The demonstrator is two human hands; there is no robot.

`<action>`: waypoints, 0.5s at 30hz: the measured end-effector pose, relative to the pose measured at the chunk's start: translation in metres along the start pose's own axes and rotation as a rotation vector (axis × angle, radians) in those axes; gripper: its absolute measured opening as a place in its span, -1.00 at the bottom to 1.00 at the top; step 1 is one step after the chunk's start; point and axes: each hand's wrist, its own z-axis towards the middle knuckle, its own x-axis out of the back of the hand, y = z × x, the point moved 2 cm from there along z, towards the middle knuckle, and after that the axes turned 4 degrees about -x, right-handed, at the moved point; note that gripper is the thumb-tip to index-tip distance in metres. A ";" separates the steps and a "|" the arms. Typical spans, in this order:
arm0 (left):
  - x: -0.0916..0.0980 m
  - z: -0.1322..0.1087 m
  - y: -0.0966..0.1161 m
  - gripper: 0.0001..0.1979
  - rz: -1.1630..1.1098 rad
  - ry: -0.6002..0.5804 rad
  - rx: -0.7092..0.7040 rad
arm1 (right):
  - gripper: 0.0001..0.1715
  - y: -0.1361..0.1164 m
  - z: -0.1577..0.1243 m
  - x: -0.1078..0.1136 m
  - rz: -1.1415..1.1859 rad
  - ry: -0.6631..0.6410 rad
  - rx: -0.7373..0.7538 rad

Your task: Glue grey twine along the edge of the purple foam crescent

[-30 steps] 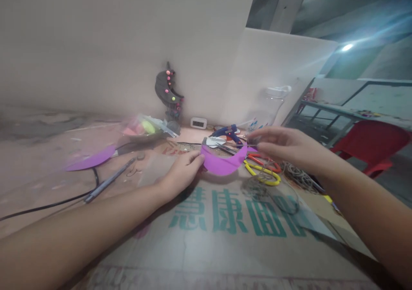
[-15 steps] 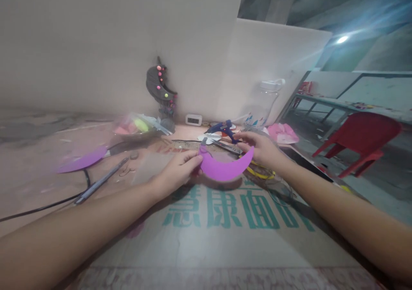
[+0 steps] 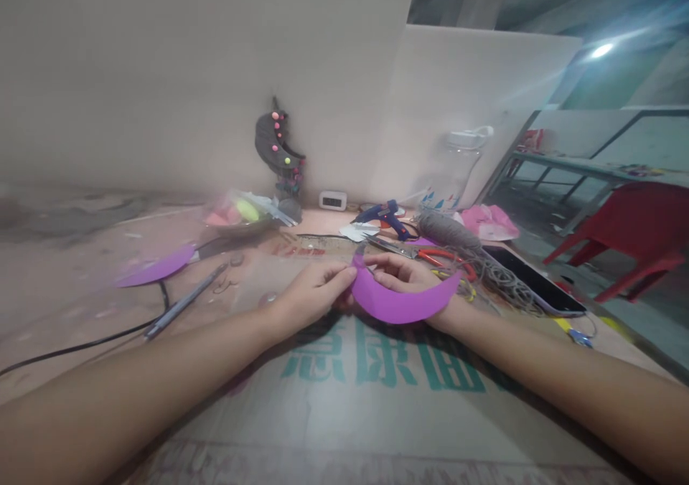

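A table (image 3: 80,327) carried a cardboard sheet (image 3: 334,427) toward its near edge. Above the sheet, a purple crescent (image 3: 401,307) had its left tip clamped in the fingers of the left hand (image 3: 315,289); the right hand (image 3: 405,275) curled beside that tip, its grip unclear. A phone (image 3: 532,280) lay along the right edge.

Solid purple colours the paper crescent (image 3: 401,308) at the fingers (image 3: 341,280), with grey at its upper tip, while the tan cardboard (image 3: 301,427) below them carries bold teal characters. Beyond the fingers are a dark blue glue gun (image 3: 381,212), orange-handled scissors (image 3: 399,248), a white clock (image 3: 325,199) and a charcoal moon ornament (image 3: 265,144) dotted with pink and lime. To their right come grey yarn (image 3: 449,232), a black-screened phone (image 3: 530,278) and pink cloth (image 3: 489,222); leftward, a purple sheet (image 3: 161,265) tops the pale pink surface (image 3: 102,316).
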 end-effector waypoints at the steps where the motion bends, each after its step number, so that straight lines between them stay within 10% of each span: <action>1: 0.000 0.000 0.000 -0.63 -0.002 0.001 0.001 | -0.54 -0.001 -0.001 0.000 -0.007 0.027 -0.010; 15: -0.002 -0.002 -0.002 -0.71 0.027 0.004 0.174 | -0.62 -0.008 -0.006 -0.005 -0.206 -0.004 -0.108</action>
